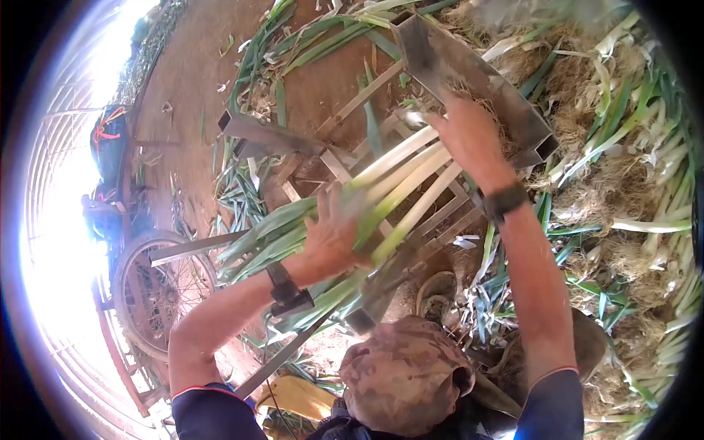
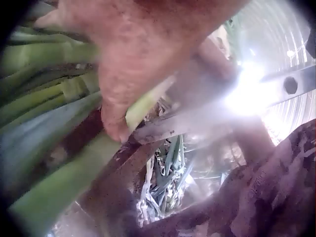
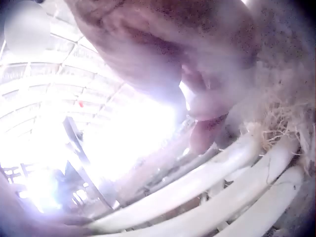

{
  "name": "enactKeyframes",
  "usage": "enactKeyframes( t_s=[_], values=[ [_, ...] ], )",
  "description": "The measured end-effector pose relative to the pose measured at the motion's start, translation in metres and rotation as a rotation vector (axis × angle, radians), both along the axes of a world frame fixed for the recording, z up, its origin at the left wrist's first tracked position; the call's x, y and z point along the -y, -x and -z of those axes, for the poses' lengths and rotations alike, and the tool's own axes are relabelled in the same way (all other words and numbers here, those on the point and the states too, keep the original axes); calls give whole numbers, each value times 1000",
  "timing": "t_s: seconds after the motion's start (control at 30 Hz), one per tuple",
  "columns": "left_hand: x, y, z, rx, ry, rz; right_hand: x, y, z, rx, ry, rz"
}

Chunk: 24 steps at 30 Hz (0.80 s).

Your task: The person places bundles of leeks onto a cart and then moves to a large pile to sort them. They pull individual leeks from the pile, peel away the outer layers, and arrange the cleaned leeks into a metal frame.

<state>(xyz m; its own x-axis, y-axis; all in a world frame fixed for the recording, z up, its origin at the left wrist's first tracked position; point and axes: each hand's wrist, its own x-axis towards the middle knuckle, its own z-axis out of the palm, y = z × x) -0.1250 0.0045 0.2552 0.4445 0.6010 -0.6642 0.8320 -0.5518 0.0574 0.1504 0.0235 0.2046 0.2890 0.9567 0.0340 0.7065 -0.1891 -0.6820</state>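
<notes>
A handful of long leeks (image 1: 400, 192) lies slantwise over the metal rack, white root ends to the upper right, green leaves to the lower left. My left hand (image 1: 330, 238) rests across the green part with its fingers spread. In the left wrist view the thumb of my left hand (image 2: 123, 59) lies against a green stalk. At the root end, my right hand (image 1: 469, 136) is over the white stems, its fingers partly hidden. White stems (image 3: 212, 197) with tangled roots (image 3: 281, 128) lie just below my right hand (image 3: 197, 74) in the right wrist view.
The metal rack has a wide channel (image 1: 477, 88) at the root end and a smaller bracket (image 1: 275, 139) on the left. Piled leeks with roots (image 1: 631, 242) fill the right side. A spoked wheel (image 1: 165, 293) stands left. Cut leaves (image 1: 235, 183) litter the ground. A camouflage cap (image 1: 403, 374) shows below.
</notes>
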Motion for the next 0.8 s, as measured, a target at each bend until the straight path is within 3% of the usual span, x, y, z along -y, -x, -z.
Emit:
enactKeyframes(
  t_s=[0.03, 0.1, 0.17, 0.23, 0.3, 0.33, 0.4, 0.43, 0.5, 0.57, 0.63, 0.67, 0.7, 0.77, 0.8],
  values=[
    [1, 4, 2, 36, -7, -1, -9, 0, 4, 74, 200, -46],
    [1, 5, 1, 52, -3, -14, -14, 0, 8, 70, 250, -92],
    [1, 6, 2, 45, 25, -4, -27, -11, 12, -127, 369, -160],
    [2, 8, 3, 47, 24, -2, -29, -12, 21, -135, 311, -145],
    [0, 9, 4, 55, 15, 8, -25, -10, 15, -346, 225, -27],
    [0, 10, 6, 52, 17, 13, -23, -8, 12, -339, 225, -30],
    [-2, 10, 6, 53, 13, 18, -21, -1, -1, -469, 38, 97],
    [-4, 10, 6, 49, 19, 20, -23, 0, -9, -466, 34, 95],
    [-4, 10, 5, 51, 22, 20, -25, -3, -40, -714, -191, 200],
    [-2, 11, 5, 55, 14, 20, -22, -9, -74, -707, -268, 204],
    [1, 9, 6, 61, -3, 17, -20, -16, -97, -518, -192, 130],
    [2, 9, 6, 58, -14, 8, -21, -13, -96, -368, -19, 127],
    [2, 9, 5, 60, -26, 8, -25, -10, -75, -367, -30, 125],
    [3, 5, 5, 30, -14, 1, -36, -10, -17, 220, 200, -94],
    [2, 4, 3, 28, -21, 0, -33, -7, -14, 218, 192, -95]
  ],
)
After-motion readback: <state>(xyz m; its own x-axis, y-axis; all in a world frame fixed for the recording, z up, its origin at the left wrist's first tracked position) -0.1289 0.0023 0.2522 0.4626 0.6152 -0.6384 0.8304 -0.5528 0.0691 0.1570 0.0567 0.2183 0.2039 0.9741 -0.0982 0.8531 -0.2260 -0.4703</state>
